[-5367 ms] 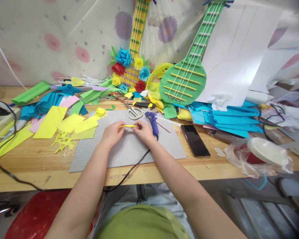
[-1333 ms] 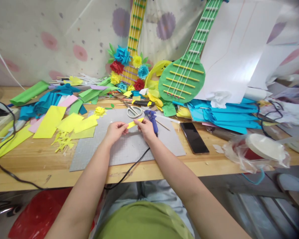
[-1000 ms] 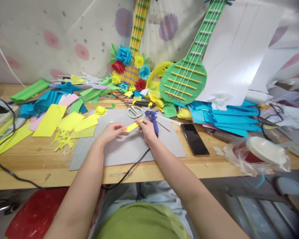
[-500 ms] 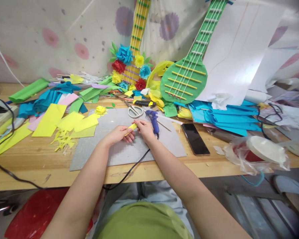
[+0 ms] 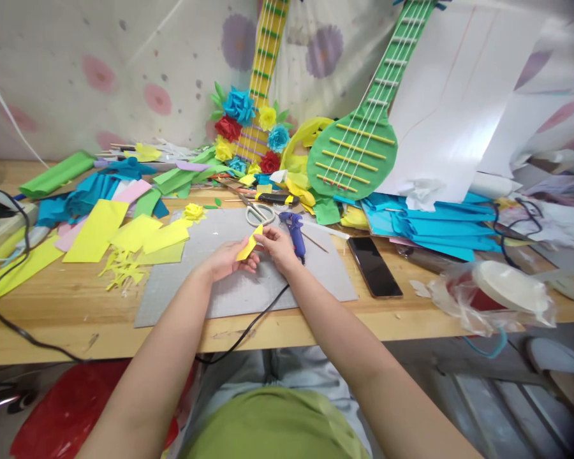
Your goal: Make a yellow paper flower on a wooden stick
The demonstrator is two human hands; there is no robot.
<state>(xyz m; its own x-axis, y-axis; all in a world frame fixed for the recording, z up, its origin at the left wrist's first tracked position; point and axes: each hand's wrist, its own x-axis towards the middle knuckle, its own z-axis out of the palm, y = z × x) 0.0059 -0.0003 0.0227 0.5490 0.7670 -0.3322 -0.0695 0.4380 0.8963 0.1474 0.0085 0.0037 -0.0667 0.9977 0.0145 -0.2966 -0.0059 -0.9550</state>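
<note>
Both hands over a grey cutting mat [image 5: 325, 274], flat, matte, faint grid texture, rectangular, lying on a wooden table [image 5: 76, 306] with visible grain. The left hand [image 5: 227, 260] has its fingers curled in, thumb and fingertips pinched on the lower end of a yellow paper strip [image 5: 249, 244]. The right hand [image 5: 278, 245] has thumb and forefinger closed tight on the strip's upper end, other fingers loosely bent. The strip is short, thin, smooth and folded-looking, tilted low-left to high-right, held just above the middle of the mat between the two hands. Just beside the right hand is a blue glue gun [image 5: 294, 229], glossy plastic, with a black cord [image 5: 249, 328] running off the table's near edge. Behind it lie scissors [image 5: 258, 213] with pale loop handles. A black phone [image 5: 374, 258], a flat glossy slab, lies right of the mat. Left of the mat are flat yellow sheets [image 5: 95, 233] and spiky yellow scraps [image 5: 122, 271]; a small crumpled yellow paper flower [image 5: 194, 211] sits at the mat's far left corner. At the back a green paper guitar [image 5: 358, 156] with a rounded body, yellow bars and thin strings leans on the wall, beside a yellow guitar neck [image 5: 263, 76] with ruffled paper flowers [image 5: 239, 105]. Pleated teal crepe paper [image 5: 435, 223] is piled to the right, and a crinkled clear plastic bag [image 5: 502, 293] sits at the near right edge.
</note>
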